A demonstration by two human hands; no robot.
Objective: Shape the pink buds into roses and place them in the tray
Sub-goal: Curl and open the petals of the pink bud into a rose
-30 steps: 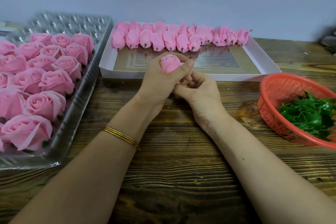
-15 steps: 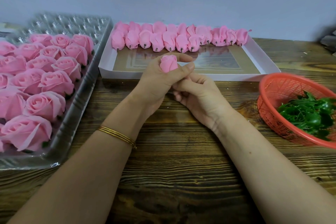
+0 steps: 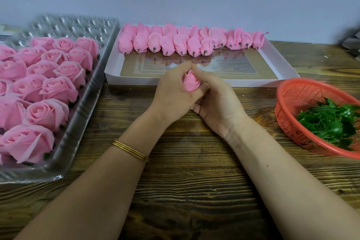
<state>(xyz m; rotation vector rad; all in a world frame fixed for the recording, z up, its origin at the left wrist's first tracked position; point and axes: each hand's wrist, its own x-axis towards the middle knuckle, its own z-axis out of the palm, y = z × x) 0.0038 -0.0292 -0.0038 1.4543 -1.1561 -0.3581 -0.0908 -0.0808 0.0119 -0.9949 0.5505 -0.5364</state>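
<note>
pink bud (image 3: 191, 84) sitting tip-up between both hands, above the wooden table (image 3: 194, 181) | left hand (image 3: 171, 95) and right hand (image 3: 218, 101) pressing together, fingers curling round it | clear tray (image 3: 78, 115) holding finished roses (image 3: 48, 91) at left | unshaped buds (image 3: 187, 43) lining the white box (image 3: 272, 58) behind

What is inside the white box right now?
Pink buds lie packed along the far wall of the white box, stems toward the camera. Its glossy floor shows in front of them. The left hand and right hand hide part of its near wall.
</note>
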